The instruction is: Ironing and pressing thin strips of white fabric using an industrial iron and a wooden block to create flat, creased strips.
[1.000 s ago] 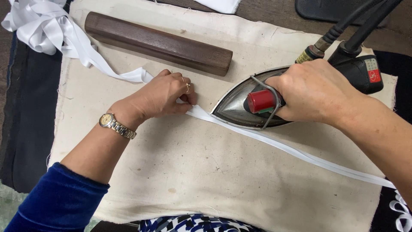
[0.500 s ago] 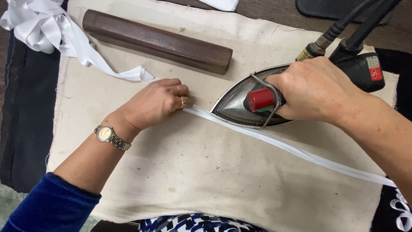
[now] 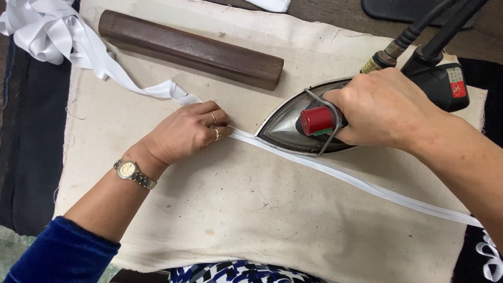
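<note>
Since a second ago, the left hand (image 3: 186, 131) has slid a little toward the person along the white ribbon (image 3: 335, 173), while the iron (image 3: 309, 123) has stayed where it was. Left fingers (image 3: 212, 118) are curled narrow, their tips pressing the ribbon flat against the cloth just ahead of the iron's pointed nose; two rings show on them and one wristwatch (image 3: 132, 173) sits on the wrist above a blue sleeve (image 3: 63, 257). The right hand (image 3: 380, 110) is closed around the iron's handle, next to its one red knob (image 3: 316, 120). Two dark cables (image 3: 435, 26) rise from the back of the iron.

One ribbon runs as a single strip from a loose heap at the upper left (image 3: 44, 31), under the left hand, along the iron's near edge and off to the lower right. It lies on one cream pressing cloth (image 3: 251, 209) covering the surface. One dark wooden block (image 3: 191, 50) lies on the cloth beyond the hands, apart from both.
</note>
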